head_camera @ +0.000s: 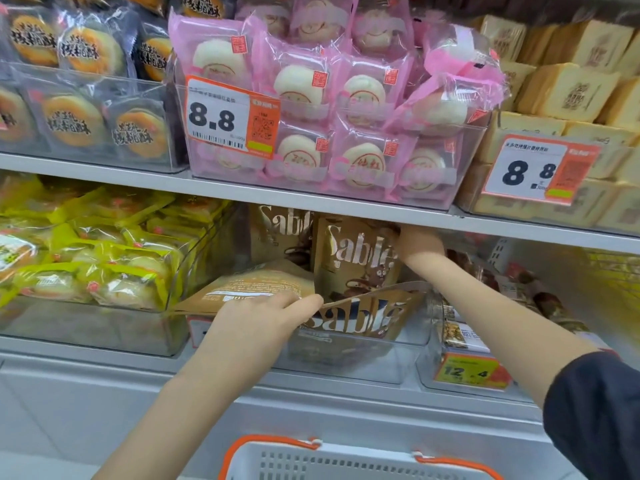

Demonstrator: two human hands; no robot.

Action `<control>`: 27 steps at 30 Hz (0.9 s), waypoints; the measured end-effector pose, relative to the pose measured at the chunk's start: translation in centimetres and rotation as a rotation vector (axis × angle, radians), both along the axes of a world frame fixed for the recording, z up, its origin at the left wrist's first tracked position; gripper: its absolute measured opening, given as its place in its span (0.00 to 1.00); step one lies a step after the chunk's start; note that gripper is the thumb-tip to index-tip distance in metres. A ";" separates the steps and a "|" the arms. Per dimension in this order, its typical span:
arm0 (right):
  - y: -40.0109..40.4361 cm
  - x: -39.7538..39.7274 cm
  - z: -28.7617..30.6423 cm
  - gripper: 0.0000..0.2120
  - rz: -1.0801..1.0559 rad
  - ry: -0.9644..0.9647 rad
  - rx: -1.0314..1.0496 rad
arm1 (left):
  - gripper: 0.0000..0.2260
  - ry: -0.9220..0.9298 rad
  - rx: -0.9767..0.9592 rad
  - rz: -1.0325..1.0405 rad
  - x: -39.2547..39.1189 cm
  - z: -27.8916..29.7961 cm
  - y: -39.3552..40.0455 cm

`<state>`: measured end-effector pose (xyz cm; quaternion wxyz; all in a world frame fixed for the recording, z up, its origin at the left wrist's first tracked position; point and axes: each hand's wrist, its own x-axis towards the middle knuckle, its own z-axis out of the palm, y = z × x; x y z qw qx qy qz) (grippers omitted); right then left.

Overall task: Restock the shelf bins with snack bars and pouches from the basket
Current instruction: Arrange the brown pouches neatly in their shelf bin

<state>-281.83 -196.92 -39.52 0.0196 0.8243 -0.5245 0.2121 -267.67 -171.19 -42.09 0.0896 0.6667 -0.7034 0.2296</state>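
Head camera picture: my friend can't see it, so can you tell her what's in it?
Two bare hands arrange brown Sable pouches in a clear bin on a shop's lower shelf: the left hand holds a tilted pouch at the bin's front, and the right hand grips the top of an upright pouch behind it. Pink bun packets fill the shelf above, and a white basket sits below.

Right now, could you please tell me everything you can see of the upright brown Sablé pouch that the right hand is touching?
The upright brown paper-look Sablé pouch stands in the clear plastic bin on the lower shelf, with pale lettering and a dark cartoon animal on its front. The right hand grips its top right corner under the shelf edge. A second brown pouch stands behind it, and a tilted one, held by the left hand, covers its base.
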 end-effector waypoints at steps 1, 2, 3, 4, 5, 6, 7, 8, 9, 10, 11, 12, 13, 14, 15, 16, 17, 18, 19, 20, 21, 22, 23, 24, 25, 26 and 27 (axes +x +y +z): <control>-0.4 -0.2 -0.4 0.18 0.023 -0.004 0.039 | 0.39 -0.001 0.005 0.001 -0.1 0.1 0.0; -0.8 -0.4 -0.6 0.18 0.051 -0.020 0.081 | 0.38 -0.002 0.010 0.002 -0.1 0.2 0.1; -1.2 -0.6 -0.6 0.18 0.087 -0.054 0.121 | 0.37 0.003 0.013 0.001 -0.1 0.2 0.1; -1.5 -0.8 -0.5 0.18 0.124 -0.093 0.166 | 0.36 0.008 0.015 0.000 -0.1 0.2 0.1; -1.7 -1.0 -0.4 0.18 0.152 -0.120 0.209 | 0.35 0.008 0.016 0.000 -0.1 0.2 0.0; -1.8 -1.1 -0.2 0.20 0.169 -0.129 0.239 | 0.35 0.006 0.019 0.003 -0.2 0.2 0.0; -1.9 -1.2 0.0 0.21 0.174 -0.131 0.266 | 0.35 0.006 0.020 0.006 -0.2 0.3 0.0; -2.0 -1.2 0.1 0.22 0.180 -0.136 0.291 | 0.35 0.008 0.019 0.007 -0.2 0.3 0.0; -2.0 -1.3 0.2 0.22 0.190 -0.147 0.315 | 0.35 0.013 0.019 0.007 -0.3 0.3 0.0; -2.1 -1.3 0.2 0.22 0.208 -0.158 0.328 | 0.35 0.019 0.020 0.007 -0.3 0.3 0.0; -2.1 -1.5 0.2 0.22 0.221 -0.162 0.335 | 0.36 0.025 0.018 0.005 -0.3 0.3 0.1; -2.1 -1.6 0.2 0.21 0.233 -0.165 0.334 | 0.38 0.030 0.012 0.003 -0.3 0.2 0.1; -2.2 -1.7 0.1 0.20 0.246 -0.170 0.328 | 0.38 0.036 0.007 0.001 -0.3 0.1 0.1; -2.3 -1.9 0.0 0.18 0.263 -0.175 0.321 | 0.38 0.041 0.002 -0.001 -0.3 0.1 0.1; -2.4 -2.0 -0.1 0.15 0.279 -0.185 0.310 | 0.37 0.045 0.000 -0.003 -0.3 0.0 0.1; -2.5 -2.0 -0.2 0.13 0.295 -0.197 0.296 | 0.36 0.046 0.000 -0.005 -0.3 0.1 0.1; -2.6 -2.1 -0.4 0.12 0.305 -0.210 0.287 | 0.34 0.047 0.001 -0.007 -0.3 0.1 0.2; -2.7 -2.2 -0.5 0.12 0.306 -0.228 0.291 | 0.33 0.046 0.003 -0.008 -0.3 0.2 0.2; -2.6 -2.2 -0.6 0.15 0.298 -0.258 0.303 | 0.33 0.042 0.007 -0.007 -0.4 0.3 0.2; -2.4 -2.1 -0.5 0.19 0.281 -0.289 0.319 | 0.32 0.038 0.008 -0.007 -0.4 0.3 0.2; -2.1 -2.1 -0.4 0.25 0.252 -0.311 0.341 | 0.32 0.037 0.008 -0.006 -0.4 0.3 0.2; -1.6 -2.1 -0.3 0.28 0.226 -0.314 0.355 | 0.32 0.040 0.008 -0.005 -0.4 0.3 0.2; -1.0 -2.2 -0.3 0.30 0.201 -0.301 0.358 | 0.32 0.045 0.008 -0.004 -0.3 0.3 0.2; -0.2 -2.4 -0.3 0.31 0.184 -0.298 0.355 | 0.33 0.050 0.006 -0.003 -0.2 0.2 0.2; 0.7 -2.9 -0.4 0.30 0.183 -0.328 0.345 | 0.34 0.054 -0.001 -0.004 -0.1 0.1 0.1; 1.8 -3.6 -0.5 0.28 0.209 -0.384 0.334 | 0.36 0.057 -0.012 -0.008 0.0 0.0 0.0; 3.0 -4.4 -0.8 0.25 0.261 -0.450 0.322 | 0.37 0.058 -0.021 -0.012 0.2 -0.1 -0.1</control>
